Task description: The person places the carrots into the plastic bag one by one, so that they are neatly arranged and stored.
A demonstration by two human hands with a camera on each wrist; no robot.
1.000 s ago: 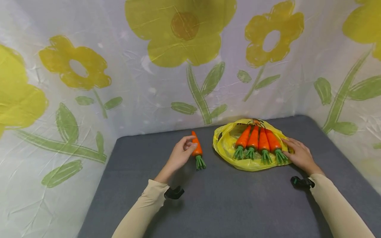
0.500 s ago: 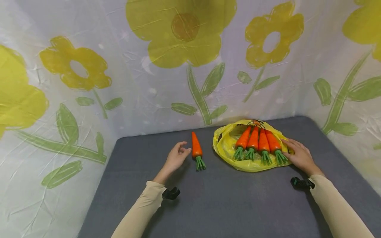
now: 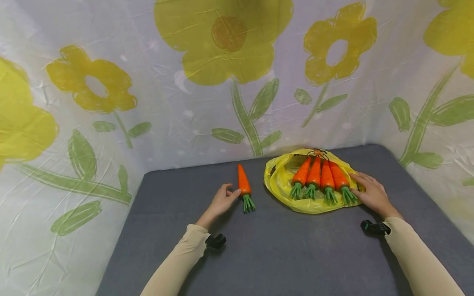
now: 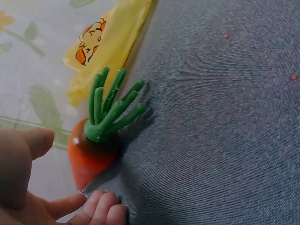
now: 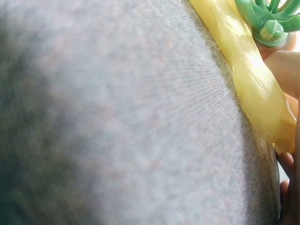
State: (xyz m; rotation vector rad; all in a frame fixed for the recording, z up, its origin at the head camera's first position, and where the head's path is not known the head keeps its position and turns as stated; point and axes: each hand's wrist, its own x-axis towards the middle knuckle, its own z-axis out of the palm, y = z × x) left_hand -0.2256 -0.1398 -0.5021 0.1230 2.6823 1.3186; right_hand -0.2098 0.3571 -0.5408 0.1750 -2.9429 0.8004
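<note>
A toy carrot (image 3: 243,179), orange with a green top, lies alone on the grey table, its tip toward the back wall. My left hand (image 3: 223,200) is at its left side, thumb and fingers apart. In the left wrist view a gap shows between the thumb (image 4: 40,142) and the carrot (image 4: 96,152). Farther right lies an open yellow plastic bag (image 3: 280,192) with several toy carrots (image 3: 314,174) side by side in it. My right hand (image 3: 373,195) holds the bag's right edge, thumb inside and fingers outside; the right wrist view shows them only partly.
The grey table (image 3: 281,255) meets a flower-printed cloth (image 3: 177,127) along its back edge. Black wrist cameras (image 3: 216,241) sit on both wrists. Table surface separates the lone carrot from the bag.
My left hand has come off the lone carrot, drew back left, then moved slightly nearer its lower end. The carrot stays where it was. My right hand and the bag have not visibly moved.
</note>
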